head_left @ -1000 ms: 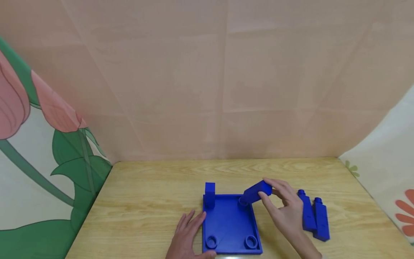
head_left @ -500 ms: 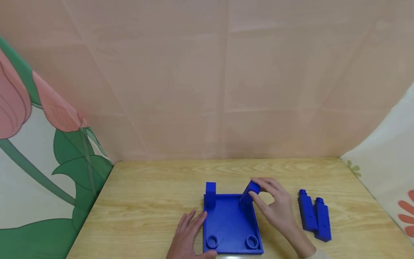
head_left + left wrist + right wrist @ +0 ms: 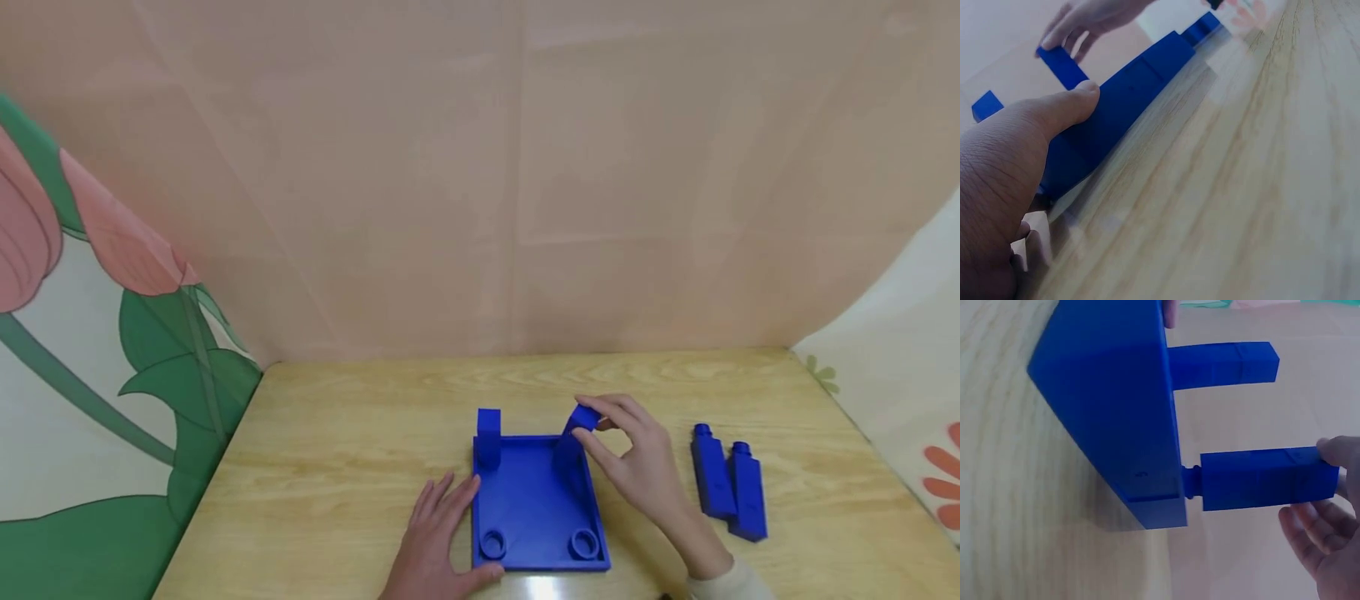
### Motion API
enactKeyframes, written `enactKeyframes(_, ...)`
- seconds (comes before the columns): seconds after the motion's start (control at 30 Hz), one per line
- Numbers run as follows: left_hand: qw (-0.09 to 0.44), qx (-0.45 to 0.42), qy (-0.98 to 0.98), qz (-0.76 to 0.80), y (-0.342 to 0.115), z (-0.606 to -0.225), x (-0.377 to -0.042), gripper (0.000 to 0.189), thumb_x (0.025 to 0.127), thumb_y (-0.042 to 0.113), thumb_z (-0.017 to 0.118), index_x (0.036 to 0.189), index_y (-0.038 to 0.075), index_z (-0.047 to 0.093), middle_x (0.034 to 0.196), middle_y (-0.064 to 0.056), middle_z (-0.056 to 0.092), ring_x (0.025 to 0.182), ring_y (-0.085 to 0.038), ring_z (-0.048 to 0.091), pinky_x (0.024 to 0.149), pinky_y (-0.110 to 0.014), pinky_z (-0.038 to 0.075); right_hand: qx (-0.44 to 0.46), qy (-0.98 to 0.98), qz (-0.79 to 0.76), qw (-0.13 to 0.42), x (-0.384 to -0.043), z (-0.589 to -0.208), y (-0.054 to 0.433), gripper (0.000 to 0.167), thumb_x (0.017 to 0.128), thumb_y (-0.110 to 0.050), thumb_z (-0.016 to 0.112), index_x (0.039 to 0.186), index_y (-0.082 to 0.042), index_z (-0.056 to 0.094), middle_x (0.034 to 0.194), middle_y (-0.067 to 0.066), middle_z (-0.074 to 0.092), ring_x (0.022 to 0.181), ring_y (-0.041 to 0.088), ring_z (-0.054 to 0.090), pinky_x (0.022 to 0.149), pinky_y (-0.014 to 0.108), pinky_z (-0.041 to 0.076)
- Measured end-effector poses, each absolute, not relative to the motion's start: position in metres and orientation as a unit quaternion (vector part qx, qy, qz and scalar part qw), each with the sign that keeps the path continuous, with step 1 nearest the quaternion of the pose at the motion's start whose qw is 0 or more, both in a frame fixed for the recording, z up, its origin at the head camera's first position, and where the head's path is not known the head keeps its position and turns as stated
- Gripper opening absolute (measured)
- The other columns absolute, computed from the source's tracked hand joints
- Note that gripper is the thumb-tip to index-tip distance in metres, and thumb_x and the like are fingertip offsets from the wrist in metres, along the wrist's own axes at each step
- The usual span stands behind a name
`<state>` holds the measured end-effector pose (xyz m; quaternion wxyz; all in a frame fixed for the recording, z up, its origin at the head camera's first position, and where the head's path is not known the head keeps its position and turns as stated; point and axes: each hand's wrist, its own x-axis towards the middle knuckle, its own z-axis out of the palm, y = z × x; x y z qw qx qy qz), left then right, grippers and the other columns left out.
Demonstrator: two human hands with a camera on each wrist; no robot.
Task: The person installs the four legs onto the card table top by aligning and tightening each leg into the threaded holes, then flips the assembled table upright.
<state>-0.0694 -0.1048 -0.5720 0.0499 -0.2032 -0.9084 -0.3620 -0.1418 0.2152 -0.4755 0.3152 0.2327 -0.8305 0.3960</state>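
Note:
A blue square tabletop (image 3: 528, 504) with raised rims lies underside up on the wooden table. One blue leg (image 3: 489, 437) stands upright in its far left corner. At the far right corner my right hand (image 3: 647, 471) pinches a second blue table leg (image 3: 1254, 480) near its top, between thumb and fingers. This leg leans slightly right in the head view; its narrow threaded end shows at the rim in the right wrist view. My left hand (image 3: 435, 542) holds the tabletop's near left corner, thumb (image 3: 1075, 106) on the near rim, fingers along the left side.
Two ring-shaped sockets, a left one (image 3: 492, 543) and a right one (image 3: 584, 544), sit in the near corners. Two more blue legs, one (image 3: 713, 475) and another (image 3: 747, 496), lie side by side on the right. A cloth backdrop (image 3: 517, 208) hangs behind the table.
The right hand has moved left and tilted the leg from a strong slant to nearly upright at the far right corner. The left hand stays on the tabletop.

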Motion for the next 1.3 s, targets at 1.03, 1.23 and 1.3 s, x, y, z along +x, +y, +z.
enactKeyframes(1.03, 0.052, -0.207, -0.906, -0.366, -0.104, -0.571, -0.07, 0.106, 0.085, 0.082, 0.077, 0.17, 0.026, 0.047, 0.168, 0.007, 0.055, 0.16, -0.042, 0.041, 0.122, -0.077, 0.037, 0.184, -0.844, 0.424, 0.271, -0.139, -0.478, 0.214, 0.043, 0.095, 0.004, 0.08, 0.136, 0.0, 0.07, 0.121, 0.011, 0.075, 0.104, 0.01, 0.066, 0.086, 0.016, 0.058)
enactKeyframes(1.23, 0.059, -0.21, -0.907, -0.361, -0.105, -0.571, -0.069, 0.107, 0.085, 0.082, 0.077, 0.17, 0.025, 0.048, 0.168, 0.007, 0.054, 0.16, -0.042, 0.041, 0.121, -0.076, 0.039, 0.232, -0.844, 0.399, 0.271, -0.138, -0.474, 0.218, 0.05, 0.098, 0.006, 0.073, 0.146, -0.01, 0.072, 0.126, 0.005, 0.075, 0.105, 0.013, 0.068, 0.084, 0.021, 0.059)
enactKeyframes(1.3, 0.058, -0.209, -0.906, -0.362, -0.105, -0.571, -0.069, 0.107, 0.085, 0.082, 0.077, 0.17, 0.025, 0.047, 0.169, 0.007, 0.054, 0.16, -0.043, 0.041, 0.121, -0.076, 0.039, 0.237, -0.847, 0.396, 0.265, -0.138, -0.473, 0.218, 0.048, 0.1, 0.005, 0.07, 0.145, -0.014, 0.074, 0.128, 0.003, 0.075, 0.106, 0.013, 0.068, 0.082, 0.022, 0.059)
